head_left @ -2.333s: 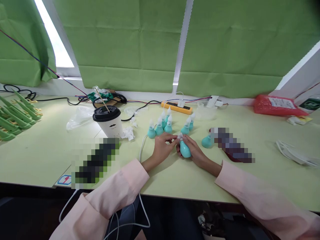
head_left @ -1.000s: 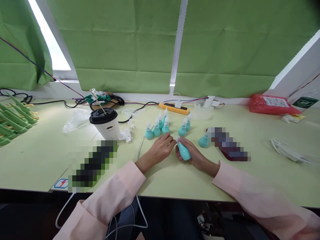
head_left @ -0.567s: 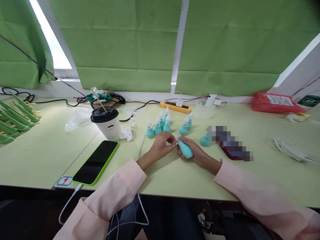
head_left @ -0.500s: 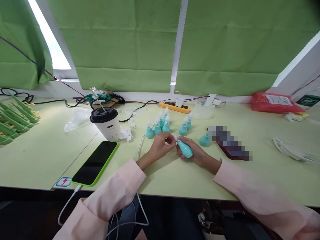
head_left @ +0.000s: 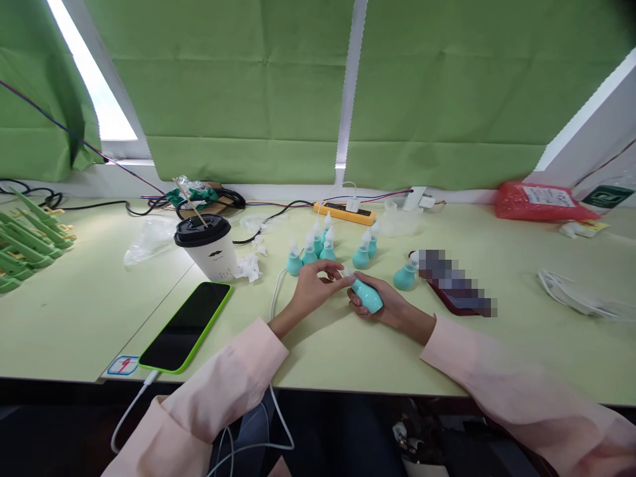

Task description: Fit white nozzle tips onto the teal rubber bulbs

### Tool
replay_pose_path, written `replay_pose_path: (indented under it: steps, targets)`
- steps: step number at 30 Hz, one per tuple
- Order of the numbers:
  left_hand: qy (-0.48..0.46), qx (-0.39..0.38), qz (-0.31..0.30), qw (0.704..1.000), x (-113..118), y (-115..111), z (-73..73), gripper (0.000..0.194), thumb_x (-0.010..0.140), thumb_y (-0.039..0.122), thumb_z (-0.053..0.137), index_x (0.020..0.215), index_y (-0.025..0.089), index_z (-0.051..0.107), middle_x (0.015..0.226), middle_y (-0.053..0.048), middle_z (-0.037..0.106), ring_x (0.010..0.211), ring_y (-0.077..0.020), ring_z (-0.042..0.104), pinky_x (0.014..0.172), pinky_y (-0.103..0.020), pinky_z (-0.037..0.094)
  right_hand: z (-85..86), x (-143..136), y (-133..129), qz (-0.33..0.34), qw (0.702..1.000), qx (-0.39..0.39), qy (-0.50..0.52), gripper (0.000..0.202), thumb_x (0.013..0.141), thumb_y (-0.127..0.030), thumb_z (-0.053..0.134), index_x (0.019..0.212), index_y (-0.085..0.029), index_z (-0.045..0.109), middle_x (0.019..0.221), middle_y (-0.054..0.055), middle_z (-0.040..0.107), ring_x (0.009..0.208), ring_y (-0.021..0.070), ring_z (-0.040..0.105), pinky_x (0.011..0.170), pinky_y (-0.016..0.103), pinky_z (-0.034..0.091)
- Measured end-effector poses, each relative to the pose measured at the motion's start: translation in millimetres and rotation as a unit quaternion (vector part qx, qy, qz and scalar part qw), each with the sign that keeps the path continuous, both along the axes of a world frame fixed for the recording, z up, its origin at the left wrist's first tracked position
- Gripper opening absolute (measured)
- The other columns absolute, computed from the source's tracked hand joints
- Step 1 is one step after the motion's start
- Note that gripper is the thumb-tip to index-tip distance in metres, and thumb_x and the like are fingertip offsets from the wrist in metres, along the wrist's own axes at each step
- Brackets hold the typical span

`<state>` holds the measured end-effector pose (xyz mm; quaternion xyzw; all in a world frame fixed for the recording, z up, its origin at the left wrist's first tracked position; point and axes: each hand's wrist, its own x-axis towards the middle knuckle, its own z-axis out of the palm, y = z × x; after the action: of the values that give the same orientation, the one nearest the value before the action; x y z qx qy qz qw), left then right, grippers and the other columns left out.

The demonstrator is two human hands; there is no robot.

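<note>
My right hand is wrapped round the teal bulb of a nasal aspirator, tilted with its base toward me. At its upper left end, my left hand has thumb and fingers closed at the clear tip, which the fingers partly cover. Just beyond my hands stand several more teal aspirators with clear pointed tops. Two others form a separate pair to their right. A single aspirator leans with its tip toward a dark red, partly pixelated object.
A phone in a green case lies at left, its white cable hanging over the table edge. Behind it stands a lidded paper cup beside crumpled tissue. Further back are a yellow power strip, cables and a red package.
My left fingers have shifted on the clear tip, the thumb now stretched further along it toward the bulb. My right hand keeps its hold. The whole view has moved slightly.
</note>
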<state>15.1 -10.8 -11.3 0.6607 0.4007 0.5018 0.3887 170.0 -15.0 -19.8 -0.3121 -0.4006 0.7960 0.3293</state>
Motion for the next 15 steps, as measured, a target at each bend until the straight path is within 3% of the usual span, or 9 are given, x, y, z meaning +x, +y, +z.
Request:
replay_pose_path:
  steps: [3, 8, 12, 15]
  targets:
    - [0.052, 0.093, 0.026, 0.994, -1, -1, -1.2, 0.022, 0.063, 0.034, 0.061, 0.073, 0.014, 0.062, 0.068, -0.004, 0.060, 0.063, -0.0124, 0.054, 0.056, -0.025, 0.046, 0.7, 0, -1, -0.001, 1.000, 0.002, -0.005, 0.022, 0.079, -0.038, 0.038, 0.075, -0.018, 0.046, 0.049, -0.002, 0.050, 0.037, 0.0074, 0.043, 0.037, 0.019, 0.030]
    - [0.162, 0.247, -0.006, 0.955, -4, 1, -2.8, 0.020, 0.078, 0.026, 0.045, 0.072, 0.016, 0.062, 0.070, -0.004, 0.062, 0.069, -0.0123, 0.054, 0.064, -0.026, 0.045, 0.2, 1, 0, 0.002, 1.000, 0.001, 0.000, 0.023, 0.080, -0.037, 0.036, 0.079, -0.017, 0.047, 0.047, -0.002, 0.048, 0.036, 0.0069, 0.041, 0.036, 0.018, 0.029]
    - [0.326, 0.386, 0.055, 0.861, -2, 2, -9.2, 0.023, 0.082, 0.017, 0.035, 0.077, 0.013, 0.056, 0.072, -0.007, 0.058, 0.073, -0.0162, 0.049, 0.062, -0.030, 0.043, -0.2, 0, 1, -0.011, 1.000, 0.008, -0.007, 0.024, 0.080, -0.038, 0.037, 0.079, -0.017, 0.048, 0.047, -0.003, 0.048, 0.036, 0.0069, 0.042, 0.036, 0.018, 0.029]
    - [0.422, 0.431, 0.089, 0.793, 1, -2, -12.7, 0.024, 0.082, 0.011, 0.030, 0.075, 0.010, 0.053, 0.070, -0.009, 0.055, 0.072, -0.0185, 0.048, 0.060, -0.032, 0.041, -0.3, -3, 0, -0.047, 0.998, 0.035, -0.026, 0.022, 0.079, -0.038, 0.039, 0.076, -0.017, 0.048, 0.049, -0.002, 0.049, 0.038, 0.0080, 0.044, 0.036, 0.019, 0.032]
